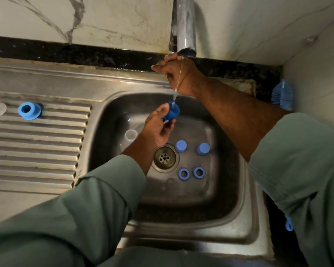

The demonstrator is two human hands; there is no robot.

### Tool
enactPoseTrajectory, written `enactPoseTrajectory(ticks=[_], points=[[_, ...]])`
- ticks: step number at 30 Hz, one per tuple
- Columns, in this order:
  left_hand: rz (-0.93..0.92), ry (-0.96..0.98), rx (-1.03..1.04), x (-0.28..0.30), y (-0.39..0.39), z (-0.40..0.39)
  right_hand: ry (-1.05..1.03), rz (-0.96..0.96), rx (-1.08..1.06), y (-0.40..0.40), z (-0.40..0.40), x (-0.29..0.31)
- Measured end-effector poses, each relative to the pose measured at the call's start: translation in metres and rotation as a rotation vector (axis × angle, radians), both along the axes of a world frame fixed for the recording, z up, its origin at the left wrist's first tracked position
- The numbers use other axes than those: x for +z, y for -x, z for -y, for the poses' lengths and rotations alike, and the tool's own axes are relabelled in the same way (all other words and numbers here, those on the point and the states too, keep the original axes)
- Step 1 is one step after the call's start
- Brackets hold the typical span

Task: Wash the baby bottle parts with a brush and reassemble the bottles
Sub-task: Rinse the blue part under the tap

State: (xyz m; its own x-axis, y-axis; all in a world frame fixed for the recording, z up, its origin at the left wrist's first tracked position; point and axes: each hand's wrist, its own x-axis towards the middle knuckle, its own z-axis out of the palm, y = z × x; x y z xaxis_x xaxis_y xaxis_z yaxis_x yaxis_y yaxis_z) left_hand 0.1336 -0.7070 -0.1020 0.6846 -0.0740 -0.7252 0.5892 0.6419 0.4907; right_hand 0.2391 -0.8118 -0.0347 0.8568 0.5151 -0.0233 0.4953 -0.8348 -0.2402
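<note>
The left hand (158,126) pinches a blue bottle collar (172,112) under the thin water stream (178,78), above the sink basin (228,189). The right hand (176,74) reaches to the tap (185,26) at 12 o'clock, fingers curled at its base; what they grip is hidden. On the basin floor, two blue caps (181,146) and two blue rings (184,174) crowd the drain (164,158) at 3 to 5 o'clock. Another blue collar (29,110) stands on the ribbed drainboard (37,151) at 9 o'clock.
</note>
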Motion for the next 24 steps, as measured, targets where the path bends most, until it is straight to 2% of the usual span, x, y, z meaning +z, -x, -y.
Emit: enactPoseTrajectory(ticks=[4,9,12,17,19,21,24], points=[[0.080,0.114,-0.013,-0.001,0.006,-0.004,0.006,0.043,-0.015,-0.002,0.002,-0.003],[0.079,0.132,-0.025,0.002,0.008,-0.001,-0.020,0.055,-0.019,-0.002,0.001,-0.004],[0.112,0.152,0.008,0.007,0.004,-0.001,-0.092,-0.008,-0.046,-0.001,0.000,-0.006],[0.112,0.030,-0.032,0.001,-0.001,-0.009,-0.269,-0.122,-0.124,0.005,-0.003,-0.003],[0.120,0.037,-0.020,-0.002,0.000,-0.011,-0.208,-0.085,-0.111,0.005,-0.004,-0.005],[0.093,0.023,-0.059,-0.002,0.002,-0.010,-0.272,-0.128,-0.116,0.003,-0.002,-0.006],[0.079,-0.013,-0.065,-0.004,0.004,-0.007,-0.152,-0.052,-0.065,0.003,-0.001,-0.006]])
